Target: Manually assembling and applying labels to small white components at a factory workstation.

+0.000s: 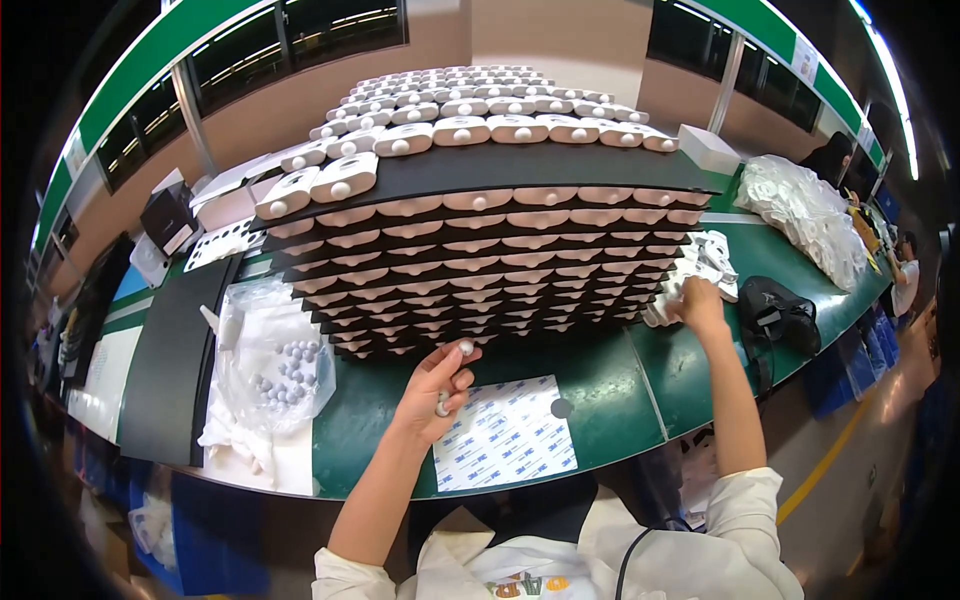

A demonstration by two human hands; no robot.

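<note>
My left hand [432,392] is in front of the stack, closed, with a small white ball [466,347] pinched between thumb and forefinger. Another white ball [442,403] is tucked in its curled lower fingers. To the right, my right hand [699,303] reaches into a pile of white plastic parts [712,258] beside the stack. Its fingers are bent down onto one white part at the pile's near edge; the fingertips are partly hidden. Between my arms lies a white sheet with blue print [508,432], a dark round disc [562,408] at its edge.
A tall stack of black boards [520,168] layered with rounded white housings [405,140] fills the middle. At left, a clear bag of white balls [285,372] lies beside black boards [165,370]. At right are a black bag [778,315] and a large bag of white parts [800,215].
</note>
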